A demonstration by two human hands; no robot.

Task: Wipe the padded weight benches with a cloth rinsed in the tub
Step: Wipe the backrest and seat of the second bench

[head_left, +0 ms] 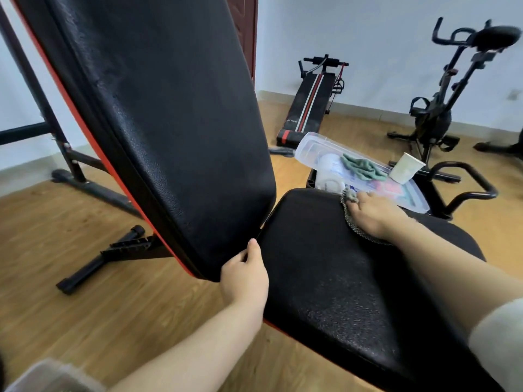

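A black padded weight bench fills the view: its raised backrest (169,114) leans up to the left and its seat pad (334,273) lies in front of me. My left hand (244,275) grips the lower edge of the backrest, thumb up by the gap between the pads. My right hand (373,213) presses a grey textured cloth (352,219) flat on the far end of the seat pad. Just beyond that hand stands a clear plastic tub (311,142) with a green cloth (362,168) in it.
A white paper cup (404,168) stands at the tub's far side. A sit-up bench (308,106) lies on the wooden floor near the back wall, and an exercise bike (441,108) stands at the right. The bench's black frame legs (93,267) spread over the floor to the left.
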